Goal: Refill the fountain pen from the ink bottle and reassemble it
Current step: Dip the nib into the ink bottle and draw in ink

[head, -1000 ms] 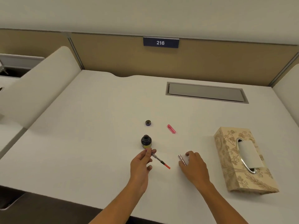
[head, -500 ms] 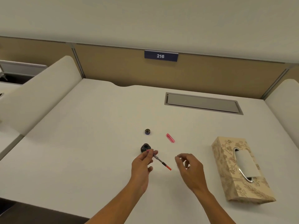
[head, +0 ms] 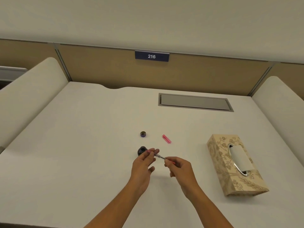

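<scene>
Two hands pinched the pen (head: 159, 156) above the desk (head: 82, 145), beside the open bottle (head: 141, 150): left hand (head: 143, 163) at the grip, right hand (head: 179, 167) on the converter end. Light, slender and likely fragile, it wanted end holds.

On the worktop (head: 74, 145) the ink bottle (head: 141, 150) stands near the middle, its cap (head: 143, 134) behind it and the pen barrel (head: 166, 139) lying to the cap's right. In front of the bottle both hands meet on the pen section (head: 159, 156), left hand (head: 142, 165) beside right hand (head: 180, 168). The tissue box (head: 235, 165) sits well to the right; the hatch (head: 195, 102) lies behind.
</scene>
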Motion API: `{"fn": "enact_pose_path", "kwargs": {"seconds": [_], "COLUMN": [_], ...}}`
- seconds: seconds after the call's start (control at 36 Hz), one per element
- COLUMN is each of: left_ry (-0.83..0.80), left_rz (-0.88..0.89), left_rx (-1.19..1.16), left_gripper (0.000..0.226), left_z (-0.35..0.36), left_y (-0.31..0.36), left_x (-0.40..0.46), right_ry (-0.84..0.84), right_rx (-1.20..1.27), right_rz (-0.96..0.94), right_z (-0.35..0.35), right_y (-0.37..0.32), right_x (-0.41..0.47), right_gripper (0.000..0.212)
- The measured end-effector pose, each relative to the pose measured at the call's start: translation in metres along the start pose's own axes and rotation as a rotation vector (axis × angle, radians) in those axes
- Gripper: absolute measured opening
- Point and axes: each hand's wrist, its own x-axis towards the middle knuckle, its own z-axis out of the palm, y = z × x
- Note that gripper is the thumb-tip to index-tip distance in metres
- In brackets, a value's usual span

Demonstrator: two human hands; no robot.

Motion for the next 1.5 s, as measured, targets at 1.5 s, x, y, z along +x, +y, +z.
{"fn": "enact_pose_path", "kwargs": {"seconds": [1.5], "left_ry": [-0.444], "left_rz": [0.185], "left_rx": [0.854], "left_gripper": [0.024], "left_z": [-0.03], "left_y": [0.096], "left_x": [0.077], "right_ry": [-0.082], "right_rx": [-0.159], "right_rz": [-0.176], "right_z": [0.041], "right_y": [-0.091], "right_x": [0.087], "right_gripper": [0.013]}}
